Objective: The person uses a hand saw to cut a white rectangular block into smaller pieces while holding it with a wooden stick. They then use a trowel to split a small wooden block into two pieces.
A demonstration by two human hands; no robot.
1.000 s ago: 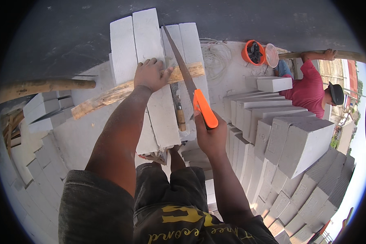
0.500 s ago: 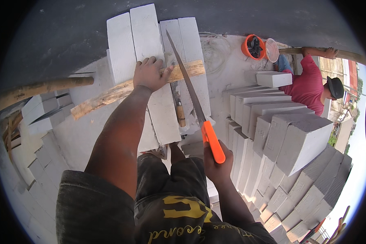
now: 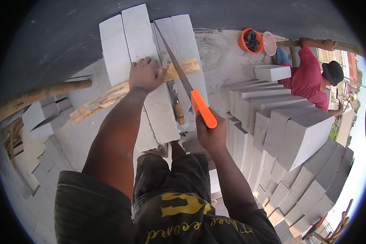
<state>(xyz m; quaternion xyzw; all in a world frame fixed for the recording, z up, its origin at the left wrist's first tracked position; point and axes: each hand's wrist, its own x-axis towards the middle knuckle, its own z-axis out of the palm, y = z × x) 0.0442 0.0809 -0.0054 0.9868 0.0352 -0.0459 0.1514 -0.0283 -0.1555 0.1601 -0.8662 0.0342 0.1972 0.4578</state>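
My right hand (image 3: 212, 136) is closed round the orange handle (image 3: 203, 109) of a handsaw. Its long toothed blade (image 3: 175, 65) slants away to the upper left, crossing a rough wooden strip (image 3: 101, 102) near the strip's right end. My left hand (image 3: 146, 75) grips the strip just left of the blade, thumb along the wood, and bears down on the white blocks below. These long blocks (image 3: 139, 30) lie side by side under the strip. In the gap between them rests a wooden-handled tool (image 3: 178, 110), its far end covered by the strip.
Stacked white blocks (image 3: 268, 105) stand to my right, more blocks (image 3: 44, 118) to the left. A bamboo pole (image 3: 40, 95) juts in from the left. An orange bucket (image 3: 250, 41) with dark contents stands far right, near a person in a red shirt (image 3: 307, 79) holding a pole.
My right hand has pushed the saw forward and a little left, so the blade reaches farther over the strip. My left hand stays on the strip. The person's other arm now shows.
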